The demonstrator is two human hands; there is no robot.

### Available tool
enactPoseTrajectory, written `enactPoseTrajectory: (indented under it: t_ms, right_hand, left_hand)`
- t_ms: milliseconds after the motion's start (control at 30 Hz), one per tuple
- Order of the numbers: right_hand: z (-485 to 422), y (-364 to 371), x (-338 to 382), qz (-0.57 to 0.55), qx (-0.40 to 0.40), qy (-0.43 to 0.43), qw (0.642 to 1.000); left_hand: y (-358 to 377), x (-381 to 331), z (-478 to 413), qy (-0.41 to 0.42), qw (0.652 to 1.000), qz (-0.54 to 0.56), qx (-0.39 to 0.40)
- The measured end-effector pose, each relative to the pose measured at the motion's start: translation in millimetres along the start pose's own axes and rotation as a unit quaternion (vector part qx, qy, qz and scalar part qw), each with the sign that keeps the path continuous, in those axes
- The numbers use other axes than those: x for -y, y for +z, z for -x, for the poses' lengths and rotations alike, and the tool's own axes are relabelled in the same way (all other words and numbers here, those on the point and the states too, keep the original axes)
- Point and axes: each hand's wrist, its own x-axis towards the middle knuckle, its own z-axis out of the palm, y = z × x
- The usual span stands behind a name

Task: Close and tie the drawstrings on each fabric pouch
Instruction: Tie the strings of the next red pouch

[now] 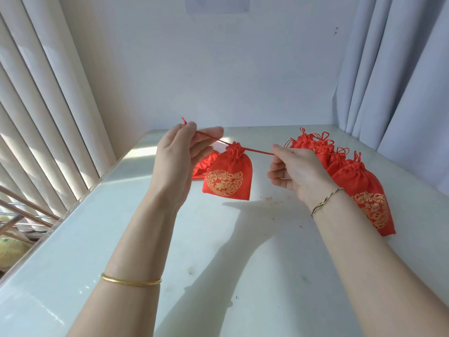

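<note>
A pale glossy table fills the lower view. Its left edge runs along vertical blinds, its far edge meets a white wall, and a grey curtain hangs at the far right corner. The wide middle and near part of the top lies bare, crossed only by the arms' shadows.

Along the right side a row of tied pouches lies overlapping, red with gold print, each neck gathered and looped in a bow. Behind the left hand another red pouch lies on the table, partly hidden.

The held pouch hangs in the air between the hands, above mid-table and touching nothing below — red cloth, a gold heart-shaped emblem on its face, its mouth puckered tight.

The left hand is raised, thumb and fingertips pinching one end of the red drawstring. The right hand, lower, pinches the other end — the cord runs taut through the neck.
</note>
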Motion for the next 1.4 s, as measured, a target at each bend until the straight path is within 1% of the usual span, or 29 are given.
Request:
enactPoseTrajectory:
  t_ms: [33, 67, 167, 267, 400, 467, 567, 667, 733, 800, 900, 967, 1067, 1133, 1267, 1400]
  right_hand:
    - [1.4, 0.9, 2.5, -0.01, 0.012, 0.004, 1.0]
    - [3.1, 2.3, 5.3, -0.024, 0.025, 0.006, 0.999]
    - [10.7, 9.8, 14.2, -0.057, 0.077, -0.011, 0.995]
    - [19.4, 17.9, 22.7, -0.044, 0.114, -0.058, 0.991]
    - [29.9, 25.1, 29.7, -0.027, 0.118, -0.12, 0.985]
    - [33.6, 27.5, 30.4, -0.018, 0.12, -0.139, 0.983]
    - [35.4, 28.2, 29.9, -0.023, 0.126, -0.136, 0.982]
    - [33.9, 25.1, 28.7, -0.009, 0.13, -0.1, 0.986]
    - [33.3, 24.9, 27.7, 0.005, 0.152, -0.07, 0.986]
    - [32.6, 26.8, 26.2, 0.009, 0.165, -0.06, 0.984]
    - [30.4, 28.9, 22.7, 0.032, 0.149, -0.09, 0.984]
    - [29.1, 29.6, 17.9, 0.054, 0.133, -0.127, 0.981]
    - [26.7, 32.7, 12.5, 0.104, 0.122, -0.217, 0.963]
    - [24.0, 35.3, 9.3, 0.125, 0.122, -0.262, 0.949]
    - [22.3, 37.4, 5.1, 0.141, 0.113, -0.295, 0.938]
    - [23.1, 38.4, 4.5, 0.155, 0.091, -0.313, 0.932]
  left_hand:
    - [1.8, -1.4, 1.9, -0.002, 1.0, 0.012, 0.022]
    - [3.8, -1.9, 3.0, -0.006, 1.0, 0.001, 0.03]
    - [7.0, 1.8, 3.7, -0.019, 0.995, -0.092, 0.037]
    - [6.7, 3.7, 4.8, -0.06, 0.983, -0.149, 0.09]
    - [6.1, 1.9, 6.2, -0.075, 0.966, -0.197, 0.152]
    - [8.1, 2.2, 6.5, -0.065, 0.958, -0.225, 0.163]
    - [11.5, 2.4, 7.5, -0.053, 0.958, -0.242, 0.145]
    - [10.8, 1.0, 7.4, -0.066, 0.97, -0.205, 0.116]
    - [9.2, -0.2, 6.6, -0.072, 0.976, -0.179, 0.104]
    - [7.7, -0.4, 5.9, -0.073, 0.979, -0.169, 0.091]
    - [5.9, 0.6, 4.2, -0.074, 0.982, -0.163, 0.058]
    - [6.1, 1.1, 3.6, -0.074, 0.984, -0.16, 0.037]
    - [7.2, 1.8, 4.0, -0.069, 0.983, -0.167, 0.017]
    - [7.3, 2.0, 4.4, -0.064, 0.982, -0.177, 0.011]
    - [6.6, 2.1, 3.9, -0.054, 0.98, -0.193, -0.005]
    - [6.7, 2.1, 3.9, -0.062, 0.979, -0.192, -0.01]
